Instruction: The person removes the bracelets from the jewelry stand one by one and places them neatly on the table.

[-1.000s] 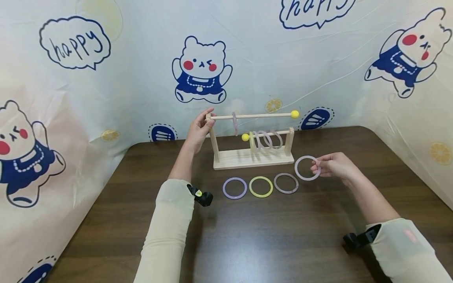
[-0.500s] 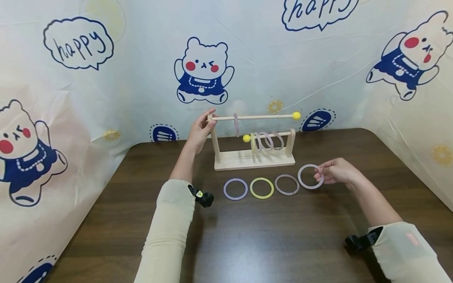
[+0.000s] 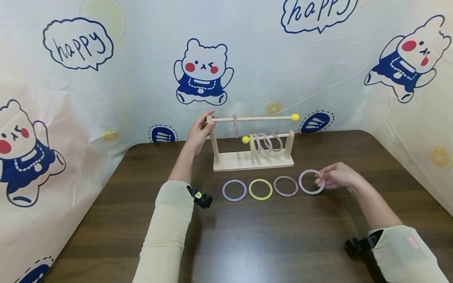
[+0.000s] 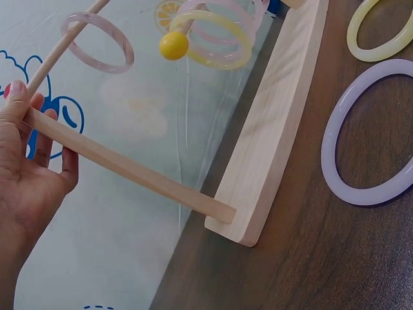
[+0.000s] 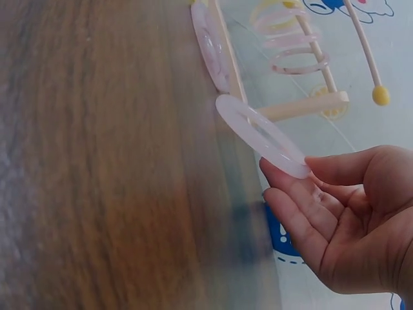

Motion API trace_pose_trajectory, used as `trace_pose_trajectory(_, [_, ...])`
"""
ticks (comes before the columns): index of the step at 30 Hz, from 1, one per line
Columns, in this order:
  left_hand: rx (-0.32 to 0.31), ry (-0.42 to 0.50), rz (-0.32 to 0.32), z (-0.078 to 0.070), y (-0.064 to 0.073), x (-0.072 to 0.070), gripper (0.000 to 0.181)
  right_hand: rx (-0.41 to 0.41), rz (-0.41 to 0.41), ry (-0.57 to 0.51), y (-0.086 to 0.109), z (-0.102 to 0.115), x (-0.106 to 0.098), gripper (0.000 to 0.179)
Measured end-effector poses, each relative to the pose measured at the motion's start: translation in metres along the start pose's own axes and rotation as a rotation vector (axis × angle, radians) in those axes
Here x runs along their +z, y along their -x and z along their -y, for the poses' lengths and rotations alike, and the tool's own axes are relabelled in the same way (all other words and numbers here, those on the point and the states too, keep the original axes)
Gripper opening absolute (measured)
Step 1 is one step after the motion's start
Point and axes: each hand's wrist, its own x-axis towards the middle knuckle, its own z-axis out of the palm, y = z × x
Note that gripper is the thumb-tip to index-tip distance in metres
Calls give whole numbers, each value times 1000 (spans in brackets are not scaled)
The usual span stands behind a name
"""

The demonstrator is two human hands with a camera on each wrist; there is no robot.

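Note:
My left hand (image 3: 199,133) grips the top of the left post of a wooden ring stand (image 3: 233,161), thumb in front. In the left wrist view the fingers wrap behind that post. My right hand (image 3: 339,175) pinches a pale pink-lilac ring (image 5: 274,152) by its right edge, thumb against fingers. That ring hangs low at the right end of a row on the table: a purple ring (image 3: 223,191), a yellow ring (image 3: 250,190) and a greyish-lilac ring (image 3: 285,195). Whether its far edge touches the table I cannot tell.
One translucent ring (image 3: 235,126) hangs on the stand's upper rod, which ends in a yellow ball (image 3: 295,117). The lower rod carries a yellow ring (image 3: 252,145) and several pale ones behind its own ball (image 3: 245,139). A patterned cloth (image 3: 141,86) hangs behind the brown table (image 3: 247,243).
My right hand has lowered the pale ring toward the table, bringing it nearer me and slightly right, level with the row. My left hand keeps its grip on the post.

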Motion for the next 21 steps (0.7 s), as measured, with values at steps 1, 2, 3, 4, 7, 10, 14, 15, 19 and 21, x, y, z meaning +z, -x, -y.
trace_pose_trajectory(1, [2, 4, -2, 0, 0, 0, 45, 2, 2, 4, 0, -1, 0, 31])
trace_pose_trajectory(2, [3, 6, -3, 0, 0, 0, 45, 5, 0, 9, -1, -1, 0, 31])
trace_pose_trajectory(3, [4, 8, -4, -1, 0, 0, 45, 7, -1, 13, -1, -2, 0, 31])
trace_pose_trajectory(4, [3, 10, -5, -1, 0, -1, 45, 10, -3, 17, -2, -3, 1, 30])
trace_pose_trajectory(7, [4, 12, -3, -1, -1, -1, 45, 11, -14, 40, -2, -3, 2, 29])
trace_pose_trajectory(10, [7, 16, 5, -2, -2, -1, 46, 9, -34, 61, -1, -1, 3, 29])
trace_pose_trajectory(14, [8, 24, 4, -2, -2, -1, 45, 10, -70, 106, 0, 0, 4, 28])
trace_pose_trajectory(15, [8, 21, 3, -2, -2, -1, 45, 12, -84, 117, -1, -1, 4, 28])
trace_pose_trajectory(19, [5, 5, -1, -1, -2, -1, 45, 24, -146, 151, -1, -4, 4, 26])
trace_pose_trajectory(21, [3, 3, 1, 0, -2, -1, 46, 31, -168, 161, -1, -6, 4, 25])
